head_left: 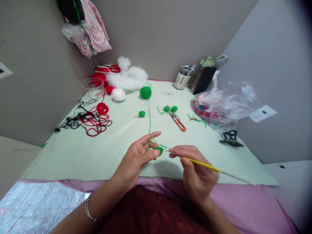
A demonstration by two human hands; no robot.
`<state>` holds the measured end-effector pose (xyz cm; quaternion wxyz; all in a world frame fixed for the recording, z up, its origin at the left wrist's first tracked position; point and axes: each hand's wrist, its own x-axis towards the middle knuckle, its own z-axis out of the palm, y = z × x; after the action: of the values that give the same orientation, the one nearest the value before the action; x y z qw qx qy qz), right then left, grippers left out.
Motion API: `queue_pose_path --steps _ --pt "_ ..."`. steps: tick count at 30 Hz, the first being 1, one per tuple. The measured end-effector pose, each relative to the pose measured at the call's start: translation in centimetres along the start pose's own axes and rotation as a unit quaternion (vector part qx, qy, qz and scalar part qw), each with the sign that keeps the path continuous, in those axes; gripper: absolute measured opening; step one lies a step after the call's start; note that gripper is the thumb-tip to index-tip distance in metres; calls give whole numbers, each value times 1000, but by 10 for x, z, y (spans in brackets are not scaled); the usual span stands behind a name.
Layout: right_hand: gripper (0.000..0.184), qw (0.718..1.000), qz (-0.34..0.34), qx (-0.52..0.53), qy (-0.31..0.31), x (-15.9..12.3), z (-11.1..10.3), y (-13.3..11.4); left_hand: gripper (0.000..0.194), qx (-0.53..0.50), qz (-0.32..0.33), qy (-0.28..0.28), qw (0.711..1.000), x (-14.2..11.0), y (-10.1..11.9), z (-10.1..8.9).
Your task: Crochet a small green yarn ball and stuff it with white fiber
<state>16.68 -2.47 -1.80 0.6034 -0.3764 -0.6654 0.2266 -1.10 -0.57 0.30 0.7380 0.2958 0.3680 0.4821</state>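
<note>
Between thumb and fingers, my left hand [138, 156] pinches a small green crochet piece [159, 151]. Green yarn [149, 117] runs over its raised index finger from a green yarn ball [145, 92] farther back. My right hand [197, 170] grips a crochet hook [204, 164] with a yellow handle, and the metal tip meets the edge of the green piece. Beyond the hands lie two small green crocheted balls [170, 109], a third small green ball [141, 114] and orange thread snips [177, 122].
Tangled black and red yarn [90, 120] lies at left, near a clear plastic cup [94, 87]. White stuffing [129, 77] and a white yarn ball [118, 94] sit behind. A plastic bag [219, 102], a black claw clip [231, 139] and a pen holder [182, 78] are at right.
</note>
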Motion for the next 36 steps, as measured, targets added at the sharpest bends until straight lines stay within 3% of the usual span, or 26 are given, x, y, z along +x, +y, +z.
queue_pose_path --steps 4,7,10,16,24,31,34,36 --pt "19 982 110 147 38 10 0 -4 48 60 52 -12 997 1 2 -5" --pt "18 964 156 212 22 10 6 0 49 48 27 -43 998 3 -2 -1" --pt "16 968 166 188 22 7 12 7 56 3 -7 -75 997 5 -8 3" --pt "18 953 209 214 42 4 14 12 59 9 2 -67 998 5 -14 -1" --pt "17 976 141 162 24 4 14 7 58 20 27 -28 999 5 -12 4" --pt "20 933 224 276 48 21 4 2 52 -62 -64 -106 990 5 -1 -2" --pt "21 914 255 314 34 23 3 0 47 -51 -52 -108 991 5 -2 -2" --pt "21 919 247 308 23 20 6 2 47 -9 -13 -86 996 4 -4 2"
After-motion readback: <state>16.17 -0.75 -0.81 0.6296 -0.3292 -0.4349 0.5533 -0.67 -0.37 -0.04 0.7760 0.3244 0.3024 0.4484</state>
